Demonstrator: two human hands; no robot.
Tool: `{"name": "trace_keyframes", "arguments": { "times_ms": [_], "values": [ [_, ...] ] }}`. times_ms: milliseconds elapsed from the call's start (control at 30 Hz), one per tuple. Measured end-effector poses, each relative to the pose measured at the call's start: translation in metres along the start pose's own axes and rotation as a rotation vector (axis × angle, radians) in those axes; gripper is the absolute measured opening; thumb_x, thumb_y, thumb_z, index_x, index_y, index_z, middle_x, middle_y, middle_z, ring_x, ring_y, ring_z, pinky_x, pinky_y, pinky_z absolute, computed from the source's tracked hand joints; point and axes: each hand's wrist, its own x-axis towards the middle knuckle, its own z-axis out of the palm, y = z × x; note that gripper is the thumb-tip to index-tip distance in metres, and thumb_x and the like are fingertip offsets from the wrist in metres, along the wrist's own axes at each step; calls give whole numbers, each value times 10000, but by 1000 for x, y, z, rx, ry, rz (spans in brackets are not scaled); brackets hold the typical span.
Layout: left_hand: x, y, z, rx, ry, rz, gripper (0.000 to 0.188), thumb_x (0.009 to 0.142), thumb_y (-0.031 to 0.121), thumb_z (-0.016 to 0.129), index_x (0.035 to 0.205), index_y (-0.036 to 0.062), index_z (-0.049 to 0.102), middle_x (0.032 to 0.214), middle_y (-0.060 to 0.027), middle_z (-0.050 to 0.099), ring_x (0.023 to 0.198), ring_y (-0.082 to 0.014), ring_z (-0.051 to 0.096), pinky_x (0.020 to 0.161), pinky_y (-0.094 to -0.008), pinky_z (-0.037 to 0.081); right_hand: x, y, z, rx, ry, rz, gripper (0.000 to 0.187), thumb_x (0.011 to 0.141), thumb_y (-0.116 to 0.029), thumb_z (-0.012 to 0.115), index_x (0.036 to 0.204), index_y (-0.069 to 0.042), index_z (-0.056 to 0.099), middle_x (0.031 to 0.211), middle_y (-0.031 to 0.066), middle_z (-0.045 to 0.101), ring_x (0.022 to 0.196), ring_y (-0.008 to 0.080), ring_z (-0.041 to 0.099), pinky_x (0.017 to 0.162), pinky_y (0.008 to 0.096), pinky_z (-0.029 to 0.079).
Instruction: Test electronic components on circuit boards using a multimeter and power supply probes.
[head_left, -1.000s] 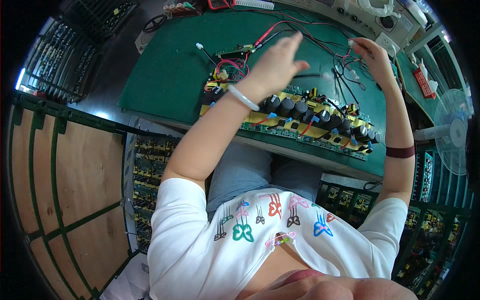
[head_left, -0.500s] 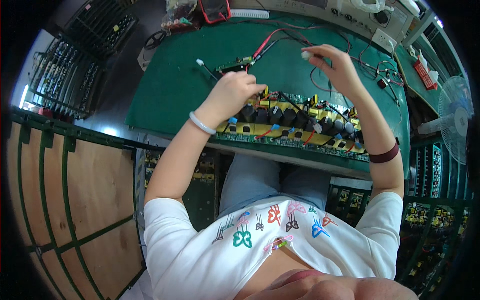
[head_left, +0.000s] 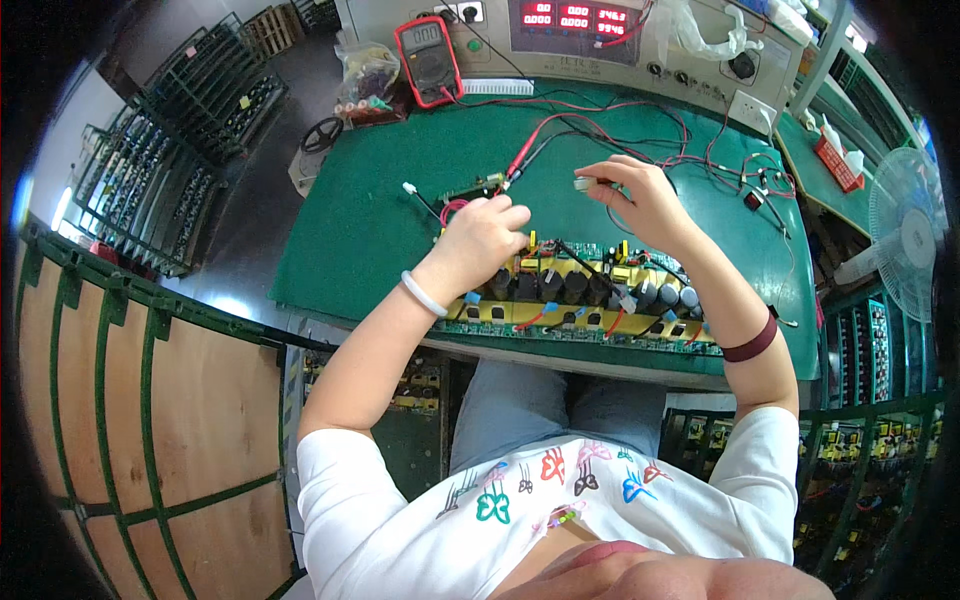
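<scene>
A long circuit board (head_left: pixel 551 311) with black capacitors, yellow parts and blue-tipped wires lies along the near edge of the green table. My left hand (head_left: pixel 478 245) is over its far left end, with the fingers curled and pressed together; whatever they grip is hidden. Beyond the board, raised in the air, my right hand (head_left: pixel 642 205) pinches a small white connector (head_left: pixel 583 184) between thumb and fingers. Just past my left hand lies a small green board (head_left: pixel 462 190), partly covered by it. A red test probe (head_left: pixel 520 157) reaches the small board's right end. Pink wire (head_left: pixel 453 208) loops beside my left hand.
A red-framed multimeter (head_left: pixel 432 65) and a bench instrument (head_left: pixel 640 68) with red digits stand at the back. Tangled leads (head_left: pixel 745 178) lie at the right. A white plug (head_left: pixel 410 188) sits left of the small board. Further right are a fan (head_left: pixel 915 235) and a red basket (head_left: pixel 838 165).
My view has tilted up, showing more of the multimeter and instrument. My right hand has come left and nearer to my left hand with the white connector. My left hand stays at the board's left end.
</scene>
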Motion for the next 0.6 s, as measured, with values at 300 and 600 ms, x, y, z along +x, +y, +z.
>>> {"name": "trace_keyframes", "arguments": {
  "times_ms": [300, 600],
  "values": [
    [-54, -65, -51, 80, 48, -83, 81, 790, 44, 591, 822, 104, 634, 809, -41, 604, 848, -246, 608, 813, -374, 450, 0, 0, -2, 5, -47, 45, 233, 913, -128, 678, 1128, -41, 706, 984, 130, 692, 883, 289, 673, 761, 355, 526],
    [-104, -69, -36, 15, 28, -273, 52, 832, 91, 695, 877, 76, 676, 853, -44, 633, 885, -232, 615, 907, -391, 438, -3, -9, 7, 17, -138, 87, 225, 924, -111, 659, 1133, -39, 700, 971, 125, 682, 878, 284, 671, 769, 361, 520]
  ]
}}
